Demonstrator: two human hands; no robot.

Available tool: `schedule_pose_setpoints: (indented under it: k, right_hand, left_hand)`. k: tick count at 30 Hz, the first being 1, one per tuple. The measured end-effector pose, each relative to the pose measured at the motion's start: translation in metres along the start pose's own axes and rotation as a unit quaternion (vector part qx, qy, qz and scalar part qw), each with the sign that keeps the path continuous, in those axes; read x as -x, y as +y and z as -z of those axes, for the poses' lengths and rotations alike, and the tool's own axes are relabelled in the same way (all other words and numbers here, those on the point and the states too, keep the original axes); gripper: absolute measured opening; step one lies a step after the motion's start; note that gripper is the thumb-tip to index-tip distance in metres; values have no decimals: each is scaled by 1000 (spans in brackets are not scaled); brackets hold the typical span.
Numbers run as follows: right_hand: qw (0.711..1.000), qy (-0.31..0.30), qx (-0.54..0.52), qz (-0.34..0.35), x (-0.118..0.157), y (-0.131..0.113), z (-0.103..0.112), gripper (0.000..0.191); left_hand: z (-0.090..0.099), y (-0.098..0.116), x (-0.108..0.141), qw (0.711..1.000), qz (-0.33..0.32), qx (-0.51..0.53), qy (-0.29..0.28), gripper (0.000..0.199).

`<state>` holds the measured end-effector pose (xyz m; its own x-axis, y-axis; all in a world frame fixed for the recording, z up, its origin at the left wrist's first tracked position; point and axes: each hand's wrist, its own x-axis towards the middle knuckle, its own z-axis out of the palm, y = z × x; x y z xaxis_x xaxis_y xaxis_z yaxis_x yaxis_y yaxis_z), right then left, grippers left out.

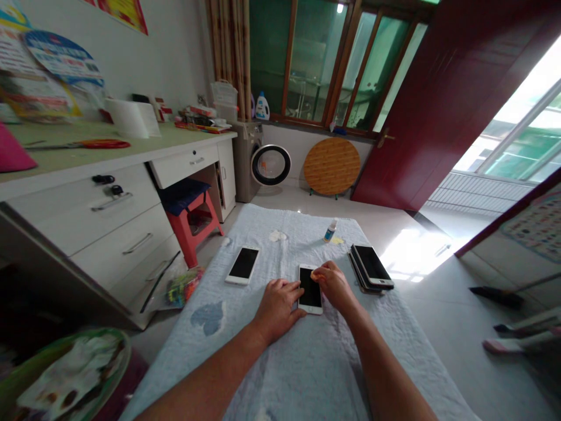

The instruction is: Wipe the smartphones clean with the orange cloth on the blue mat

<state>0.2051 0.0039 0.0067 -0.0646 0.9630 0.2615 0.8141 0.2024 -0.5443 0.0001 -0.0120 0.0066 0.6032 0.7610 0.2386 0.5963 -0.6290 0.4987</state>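
Note:
A white smartphone [310, 298] with a dark screen lies on the cloth-covered table between my hands. My left hand [279, 308] rests along its left side, fingers stretched out and touching its edge. On the upper right of the screen, my right hand [332, 283] pinches a small orange piece [314, 275], perhaps a cloth or sponge; its exact kind is too small to tell. Another white smartphone [243, 265] lies to the left. Several phones are stacked at the right, a dark-screened phone [371, 264] on top. Beyond my hands stands a small bottle [330, 231] with a blue label.
A light blue cloth [245, 362] covers the table. On the left are a white desk [118, 219], a red stool [193, 225] and a waste bin [125, 365]. A washing machine [245, 164] with its door open, a round wooden board [332, 166] and a red door [421, 105] are farther back.

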Motion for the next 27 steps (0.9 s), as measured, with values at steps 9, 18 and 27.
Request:
schedule_pose_setpoints:
  k: [9,18,27]
  right_hand:
    - [999,17,34,17,-36,6,-18,22]
    - [996,-38,9,85,-45,-23,-32,22]
    - [995,-83,-2,49,-29,-8,4,28]
  left_hand:
    - [-3,-1,0,1000,-3,3,10,43]
    - [-3,2,2,1000,10,-9,14,44]
    - [-4,9,0,999,30,-19,25,43]
